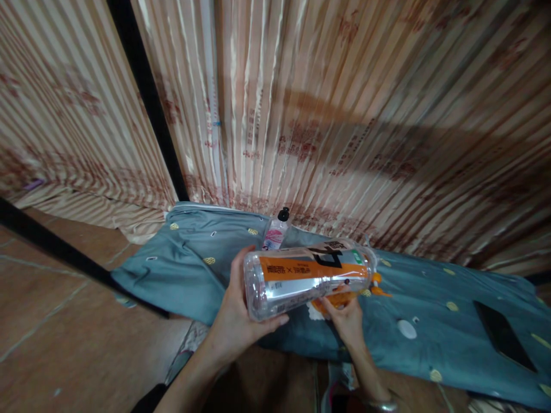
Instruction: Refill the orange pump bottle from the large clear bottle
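Observation:
My left hand (241,310) is wrapped round the base of a large clear plastic bottle (301,278) with an orange and silver label. The bottle lies almost level in the air, its neck end to the right. Below and partly behind it, my right hand (346,321) grips an orange bottle (340,299), much of which is hidden. An orange pump head (377,285) sticks out past the clear bottle's right end. Something white and crumpled (316,311) shows beside my right fingers; I cannot make out what it is.
A teal cloth with yellow prints (189,287) covers the low surface. On it stand a small black-capped bottle (275,232), a white round lid (407,329) and a dark phone (503,335). Behind hangs a striped curtain (301,115); black poles (146,86) rise at left.

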Available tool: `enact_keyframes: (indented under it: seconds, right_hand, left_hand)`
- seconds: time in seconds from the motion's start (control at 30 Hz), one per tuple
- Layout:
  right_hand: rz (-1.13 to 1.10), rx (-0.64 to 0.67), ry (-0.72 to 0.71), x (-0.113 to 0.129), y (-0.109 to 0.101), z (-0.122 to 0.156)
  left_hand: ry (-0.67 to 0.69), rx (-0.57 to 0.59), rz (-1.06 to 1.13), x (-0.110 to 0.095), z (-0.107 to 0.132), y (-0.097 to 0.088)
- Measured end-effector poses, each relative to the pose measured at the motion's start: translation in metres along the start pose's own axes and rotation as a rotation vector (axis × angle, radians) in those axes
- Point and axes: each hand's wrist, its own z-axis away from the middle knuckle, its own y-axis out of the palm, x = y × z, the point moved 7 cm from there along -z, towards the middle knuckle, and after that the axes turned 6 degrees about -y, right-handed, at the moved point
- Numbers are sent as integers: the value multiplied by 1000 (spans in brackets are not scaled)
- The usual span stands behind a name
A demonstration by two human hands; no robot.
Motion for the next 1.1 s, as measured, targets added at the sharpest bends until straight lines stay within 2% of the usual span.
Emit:
enact_keyframes:
  seconds: [0.57,0.8,1.1]
  right_hand:
    - [-5,0,28,-1,-1,1]
    - [-29,-10,-6,6,-2,2]
    - [-5,-5,3,0,-2,0]
  left_hand:
    - [22,43,22,-5,0,0]
    - [44,62,38,-9,1,1]
    - [35,71,27,-8,1,0]
